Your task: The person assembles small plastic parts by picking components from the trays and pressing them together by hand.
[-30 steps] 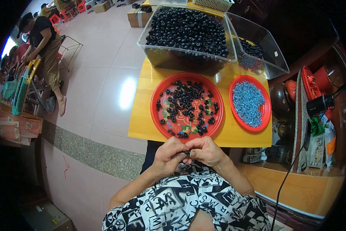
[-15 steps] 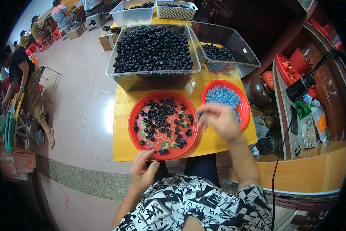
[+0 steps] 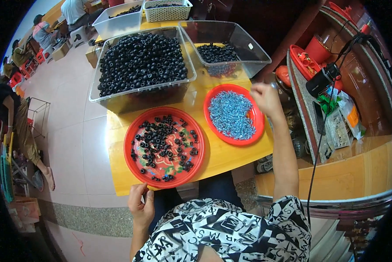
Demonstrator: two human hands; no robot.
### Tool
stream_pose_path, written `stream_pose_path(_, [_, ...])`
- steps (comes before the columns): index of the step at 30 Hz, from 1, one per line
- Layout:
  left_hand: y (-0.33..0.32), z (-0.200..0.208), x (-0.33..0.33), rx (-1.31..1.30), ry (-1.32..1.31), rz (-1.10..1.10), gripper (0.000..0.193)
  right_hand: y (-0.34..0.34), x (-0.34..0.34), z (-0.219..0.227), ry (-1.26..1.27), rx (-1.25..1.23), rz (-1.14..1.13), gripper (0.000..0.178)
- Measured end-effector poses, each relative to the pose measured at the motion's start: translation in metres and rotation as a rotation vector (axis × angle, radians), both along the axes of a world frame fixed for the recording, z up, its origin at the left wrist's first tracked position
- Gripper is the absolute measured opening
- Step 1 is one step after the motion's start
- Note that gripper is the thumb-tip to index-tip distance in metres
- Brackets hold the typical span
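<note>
My left hand (image 3: 141, 204) is closed, thumb against curled fingers, just below the near rim of a large red tray (image 3: 199, 163). Anything between its fingertips is too small to make out. Scattered across that tray lie small black ring-shaped and round pieces (image 3: 158, 139). To its right, a smaller red plate (image 3: 213, 131) holds a heap of tiny shiny blue pieces (image 3: 231, 114). Beside this plate's right rim my right hand (image 3: 267, 99) is raised, fingers curled together and slightly blurred; what they hold, if anything, is hidden.
Behind the tray stands a clear bin (image 3: 117, 97) piled with black pieces. Another clear bin (image 3: 257, 52), partly filled, is at its right. Farther back are a translucent tub (image 3: 104, 26) and a white basket (image 3: 169, 15). A cluttered shelf (image 3: 307, 122) and black cable run along the right. People sit at left.
My right hand has gone from between the tray and the blue-filled plate to that plate's right side. The view has shifted, so the table appears farther left. My left hand stays near the tray's rim.
</note>
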State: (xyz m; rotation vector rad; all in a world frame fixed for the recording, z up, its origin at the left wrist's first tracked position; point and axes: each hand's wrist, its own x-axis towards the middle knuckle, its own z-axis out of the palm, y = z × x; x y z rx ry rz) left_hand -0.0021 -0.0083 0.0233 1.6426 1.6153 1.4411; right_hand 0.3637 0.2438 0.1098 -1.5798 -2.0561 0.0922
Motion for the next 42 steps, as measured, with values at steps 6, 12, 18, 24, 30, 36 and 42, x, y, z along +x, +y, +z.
stream_pose_path(6, [0.004,0.003,0.001,-0.034,0.017,-0.014,0.022,-0.04,0.04,-0.048,-0.315,-0.228,-0.187,0.018])
stream_pose_path(12, [0.013,0.011,0.006,0.016,0.122,0.043,0.021,-0.035,0.047,-0.074,-0.477,-0.202,-0.066,0.013])
stream_pose_path(18, [0.03,0.013,-0.001,0.04,0.22,0.078,0.023,-0.041,0.044,-0.064,-0.354,-0.112,-0.072,0.009])
stream_pose_path(24, [0.057,0.022,0.001,0.054,0.426,0.032,0.022,-0.08,0.008,-0.028,0.098,-0.033,-0.037,0.01])
stream_pose_path(30, [0.068,0.016,0.0,-0.049,0.649,-0.038,0.018,-0.136,-0.055,-0.029,0.579,-0.412,0.221,0.007])
stream_pose_path(36, [0.07,0.011,0.0,-0.008,0.619,-0.046,0.018,-0.162,-0.108,-0.054,0.794,-0.707,0.322,0.007])
stream_pose_path(42, [0.04,0.018,0.009,-0.282,-1.243,-0.415,0.018,-0.172,-0.143,-0.047,0.99,-0.831,0.484,0.006])
